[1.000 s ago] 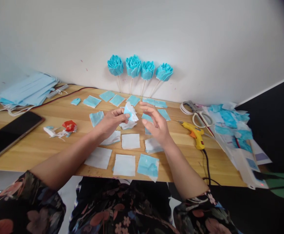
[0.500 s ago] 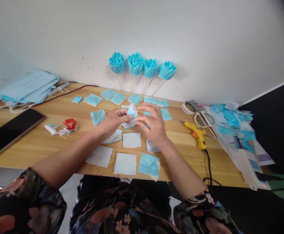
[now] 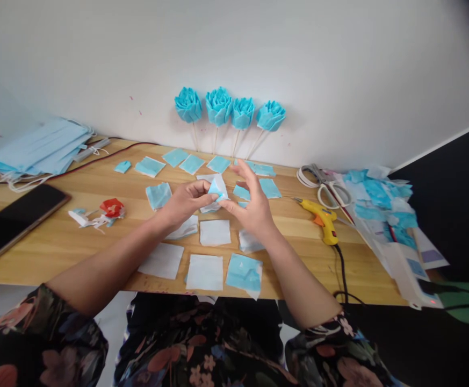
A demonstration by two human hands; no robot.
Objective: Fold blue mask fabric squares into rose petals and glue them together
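A small folded piece of blue and white mask fabric (image 3: 218, 185) is pinched between the thumb and fingers of my left hand (image 3: 184, 203), above the middle of the table. Close on its right is my right hand (image 3: 255, 207), fingers spread and raised. Its thumb tip is at the piece's lower edge; whether it presses on it I cannot tell. Beneath and around both hands lie cut fabric squares, among them a white square (image 3: 215, 233) and a blue square (image 3: 244, 272) near the front edge.
Several blue fabric flowers on sticks (image 3: 218, 106) lean against the wall. On the right are a yellow glue gun (image 3: 318, 216), scissors (image 3: 334, 194) and a scrap pile (image 3: 383, 196). Face masks (image 3: 43, 148), a phone (image 3: 19, 220) and red-white scraps (image 3: 112, 208) lie left.
My right fingers have lifted and spread away from the fabric piece, which they were around before. My left hand still pinches it. The whole view has shifted slightly.
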